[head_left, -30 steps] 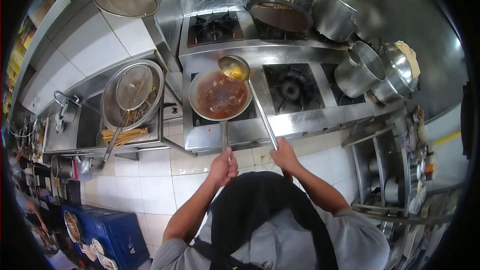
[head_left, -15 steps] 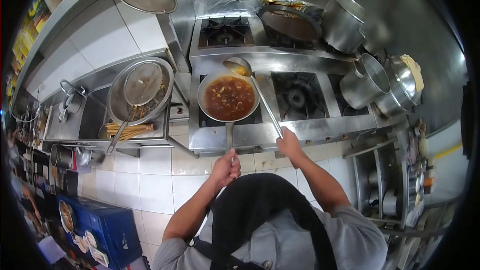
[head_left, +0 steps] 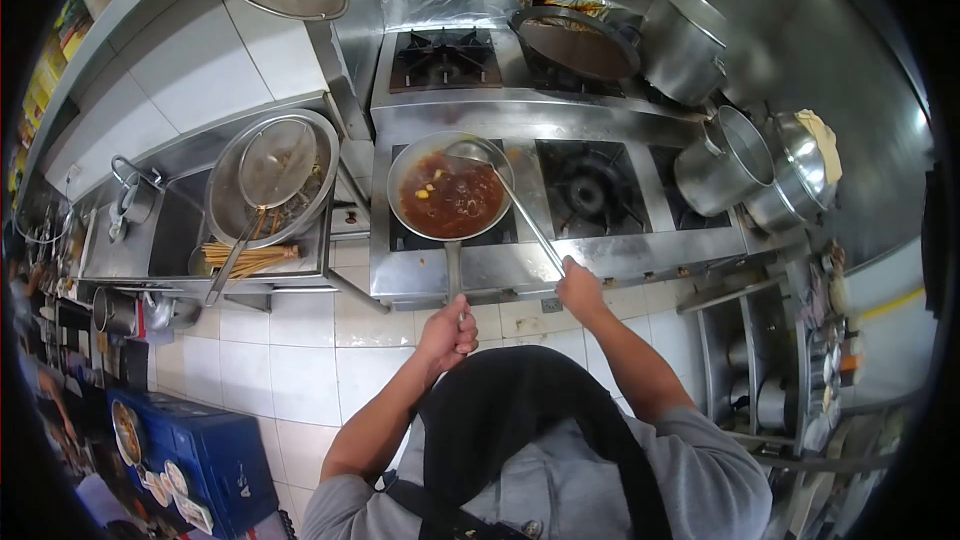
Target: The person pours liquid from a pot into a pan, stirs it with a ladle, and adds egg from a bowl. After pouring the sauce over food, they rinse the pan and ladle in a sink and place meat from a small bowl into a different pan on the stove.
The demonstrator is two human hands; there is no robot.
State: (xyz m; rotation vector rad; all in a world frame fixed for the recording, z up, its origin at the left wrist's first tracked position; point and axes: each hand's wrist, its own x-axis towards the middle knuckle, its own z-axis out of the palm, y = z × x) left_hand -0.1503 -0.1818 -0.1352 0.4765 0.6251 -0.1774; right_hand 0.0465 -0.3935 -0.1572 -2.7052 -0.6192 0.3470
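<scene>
My left hand (head_left: 447,333) is closed around the handle of a frying pan (head_left: 453,237), which stands on a front burner of the steel stove (head_left: 540,265). Reddish-brown sauce (head_left: 440,202) with a few yellow pieces fills the pan. In my right hand (head_left: 580,290) is the long handle of a metal ladle (head_left: 530,217). The ladle's bowl is over the upper right of the pan, at the sauce, and its underside is hidden.
A large dark pan (head_left: 580,48) and a tall pot (head_left: 683,45) are at the back. More pots (head_left: 727,165) stand right. Left are a sink (head_left: 180,225), a steel basin (head_left: 325,175) with a strainer, and a blue container (head_left: 215,455).
The ladle's bowl has come down from above the pan's upper rim to the sauce inside the pan. The whole view has shifted slightly. Both hands keep their grips.
</scene>
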